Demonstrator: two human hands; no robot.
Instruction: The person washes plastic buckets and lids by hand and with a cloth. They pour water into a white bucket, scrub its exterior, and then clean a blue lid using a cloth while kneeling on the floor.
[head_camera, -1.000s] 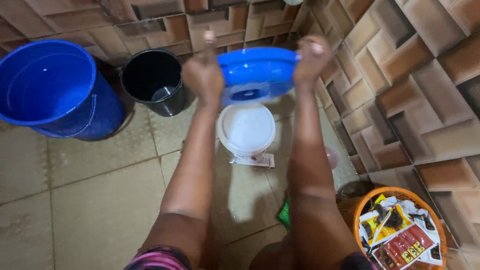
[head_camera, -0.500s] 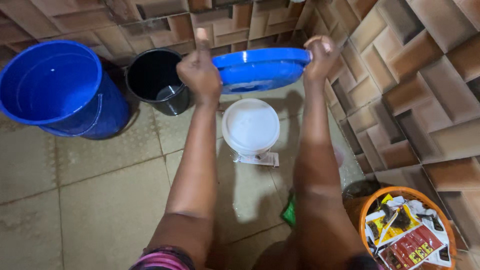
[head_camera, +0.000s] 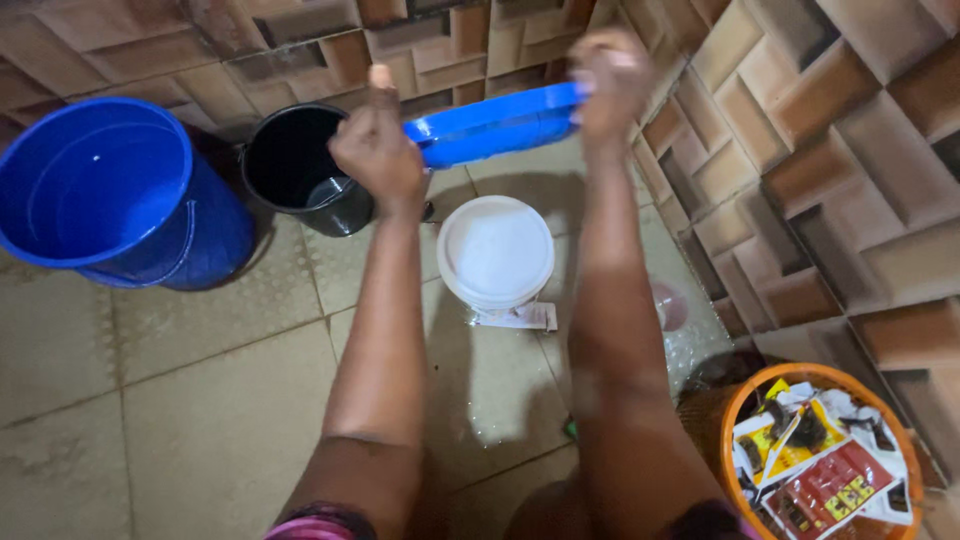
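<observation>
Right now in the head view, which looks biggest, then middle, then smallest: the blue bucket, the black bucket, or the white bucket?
1. Blue bucket, clearly the largest.
2. Black bucket and white bucket look about alike across the top; the white one sits nearer the camera, so I can't rank them.

Tiled floor (head_camera: 200, 400), blue bucket (head_camera: 110, 195), black bucket (head_camera: 300, 165), white tub (head_camera: 495, 250)

Glossy smooth plastic blue lid (head_camera: 490, 127); matt white plastic bucket (head_camera: 495, 252); textured floor tiles (head_camera: 200, 400).
</observation>
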